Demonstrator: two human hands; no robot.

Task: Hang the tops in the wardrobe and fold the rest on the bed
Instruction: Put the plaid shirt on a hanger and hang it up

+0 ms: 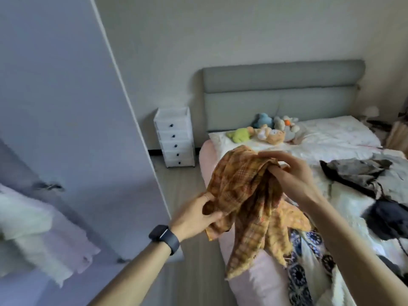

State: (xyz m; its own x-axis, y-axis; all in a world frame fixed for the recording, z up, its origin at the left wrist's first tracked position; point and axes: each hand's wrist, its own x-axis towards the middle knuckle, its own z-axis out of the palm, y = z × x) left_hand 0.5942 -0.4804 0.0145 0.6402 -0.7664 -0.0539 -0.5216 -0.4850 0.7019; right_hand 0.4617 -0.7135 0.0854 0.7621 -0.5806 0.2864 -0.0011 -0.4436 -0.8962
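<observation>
Head view shows my left hand point(194, 215) gripping the lower edge of an orange plaid garment point(249, 191), thumb pressed on the front and fingertips hidden behind the cloth. My right hand point(291, 173) holds the bunched upper part, fingers curled over the folds and the thumb mostly buried in them. The garment hangs crumpled between both hands above the near corner of the bed point(254, 283); I cannot tell what kind of garment it is, nor whether its trailing ends touch the sheet. Behind it on the bed lie a blue-and-white patterned cloth point(304, 261), partly hidden by my right forearm, a grey garment point(357, 173), and a dark one point(384, 217) cut off at the right edge. The wardrobe door point(66, 107) stands blurred at my left, with something pale and fluffy point(33, 228) before it that I cannot make out.
</observation>
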